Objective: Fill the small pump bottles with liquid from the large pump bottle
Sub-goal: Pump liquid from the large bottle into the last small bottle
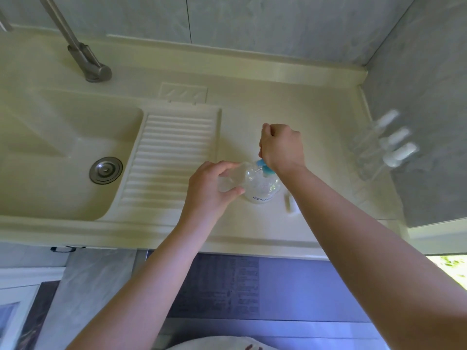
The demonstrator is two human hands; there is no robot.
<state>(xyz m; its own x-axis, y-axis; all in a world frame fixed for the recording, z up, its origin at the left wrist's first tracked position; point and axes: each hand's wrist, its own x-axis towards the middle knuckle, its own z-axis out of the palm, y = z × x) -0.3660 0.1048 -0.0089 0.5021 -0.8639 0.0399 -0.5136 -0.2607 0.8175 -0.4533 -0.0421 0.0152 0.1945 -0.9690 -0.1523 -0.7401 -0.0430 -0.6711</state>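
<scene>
Head view, surface: a cream moulded countertop [252, 97] with a raised back lip runs wall to wall.
Basin: a sink [30, 188] is sunk into the left part, with a round metal drain plug [106, 170] in its floor.
Washboard: a ribbed washboard slope [166, 157] descends into the basin's right side.
Tap: a brushed metal faucet [86, 59] rises from the back left deck.
Walls: grey marbled wall tiles [252, 18] cover the back and right side.
Large pump bottle [262, 189]: clear, with a blue pump top, standing on the counter right of the washboard.
Right hand [281, 146]: fingers curled on the blue pump head.
Small pump bottle [231, 179]: clear, tilted, its mouth toward the pump.
Left hand [211, 185]: wrapped around it.
White pump cap [290, 203]: lies just right of the large bottle.
Spare small bottles [394, 140]: three white-topped, blurred, by the right wall.
</scene>
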